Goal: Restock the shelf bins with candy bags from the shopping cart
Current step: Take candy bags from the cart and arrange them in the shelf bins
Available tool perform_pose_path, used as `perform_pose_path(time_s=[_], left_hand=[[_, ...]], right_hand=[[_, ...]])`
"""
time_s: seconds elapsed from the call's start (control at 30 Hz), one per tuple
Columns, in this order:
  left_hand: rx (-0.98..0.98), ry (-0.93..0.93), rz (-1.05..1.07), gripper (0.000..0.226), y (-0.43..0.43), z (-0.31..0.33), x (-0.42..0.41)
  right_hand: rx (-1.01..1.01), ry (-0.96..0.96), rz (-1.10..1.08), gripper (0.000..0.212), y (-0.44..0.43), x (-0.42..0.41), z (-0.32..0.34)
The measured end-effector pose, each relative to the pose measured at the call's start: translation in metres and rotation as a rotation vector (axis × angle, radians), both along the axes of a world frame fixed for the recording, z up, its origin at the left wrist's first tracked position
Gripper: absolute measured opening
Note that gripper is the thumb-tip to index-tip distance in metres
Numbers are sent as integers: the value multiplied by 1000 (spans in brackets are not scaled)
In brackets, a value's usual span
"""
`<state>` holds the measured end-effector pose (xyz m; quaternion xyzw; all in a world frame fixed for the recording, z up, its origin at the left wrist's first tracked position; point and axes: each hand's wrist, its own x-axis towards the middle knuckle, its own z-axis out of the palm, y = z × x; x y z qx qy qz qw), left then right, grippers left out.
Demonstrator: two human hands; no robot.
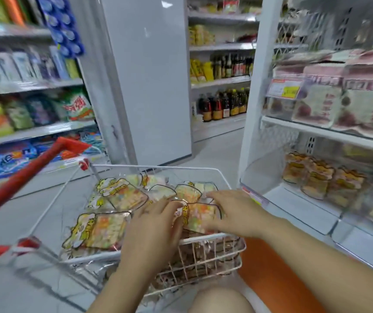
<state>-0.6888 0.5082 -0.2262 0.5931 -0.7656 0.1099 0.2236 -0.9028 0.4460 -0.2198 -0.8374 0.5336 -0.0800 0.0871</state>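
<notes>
Lower centre of the frame: the left hand [156,224] and right hand [232,213], fingers curled, hold 1 candy bag [200,216] inside the cart [158,168].

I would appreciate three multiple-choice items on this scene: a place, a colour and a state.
1. Where is the candy bag that the left hand and right hand touch? A) in the cart basket B) on the floor C) on a shelf
2. The cart handle is: A) blue B) red C) green
3. The lower shelf bin is: A) empty B) lidded C) partly stocked
Answers: A, the wire rim surrounds it; B, the bar is plainly red; C, bags stand at its back.
</notes>
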Motion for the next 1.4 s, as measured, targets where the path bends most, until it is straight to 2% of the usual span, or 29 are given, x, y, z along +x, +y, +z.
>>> perform_pose_path(time_s=[0.07, 0.2, 0.37, 0.5, 0.6, 0.7, 0.83, 0.9, 1.0, 1.07, 1.17, 1.23, 1.3, 1.4], left_hand=[[-28, -31, 6, 28, -1, -3, -1], [-115, -51, -19, 24, -6, -4, -4], [-115, -28, -37, 25, -13, -8, 4], [-68, 4, -19, 24, -20, -4, 18], [21, 23, -12, 39, -23, -1, 29], [99, 47, -30, 28, -27, 2, 37], [198, 115, -44, 11, -31, 3, 36], [241, 207, -46, 12, -31, 5, 34], [286, 355, -47, 27, -31, 8, 30], [304, 460, -52, 31, -30, 9, 29], [300, 798, -75, 39, -30, 15, 29], [263, 1009, -59, 46, -32, 17, 31], [293, 1161, -68, 51, -36, 17, 34], [334, 1228, -91, 58, -43, 15, 34]], right_hand=[[22, 104, -3, 90, -9, 3, -4], [78, 132, -11, 106, -18, 3, -5], [123, 191, -61, 78, -35, 9, 9], [206, 86, -37, 72, -45, 9, 21], [232, 9, 49, 40, -45, 8, 28], [302, -195, 68, 28, -40, 0, 38], [415, -576, 13, 16, -36, -14, 44], [464, -779, -16, 24, -35, -17, 40], [529, -1039, -57, 48, -36, -9, 28], [571, -1217, -75, 55, -35, 7, 20], [628, -1433, -110, 55, -34, 31, 13], [645, -1480, -99, 49, -34, 45, 12], [623, -1450, -67, 40, -35, 59, 13], [563, -1326, -47, 34, -40, 84, 15]])
